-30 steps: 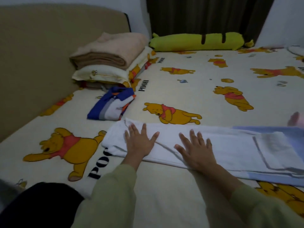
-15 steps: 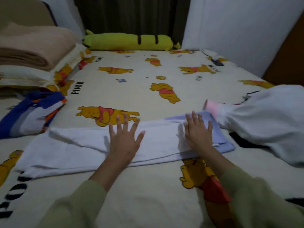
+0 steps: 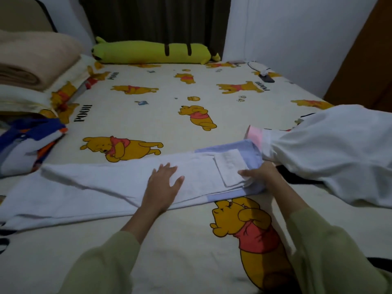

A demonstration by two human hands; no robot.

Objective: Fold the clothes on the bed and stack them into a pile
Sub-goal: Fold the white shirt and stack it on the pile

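Left hand flat, fingers spread, pressing long white folded garment; right hand gripping its pale-blue end. Could skew, layers slipping if lifted unevenly.

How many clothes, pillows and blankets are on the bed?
Clothes: 3, the long white garment, the white garment with a pink cuff, the folded blue, white and orange garment
Pillows: 2, the yellow bolster, the cream pillow
Blankets: 1, the beige blanket
Total: 6
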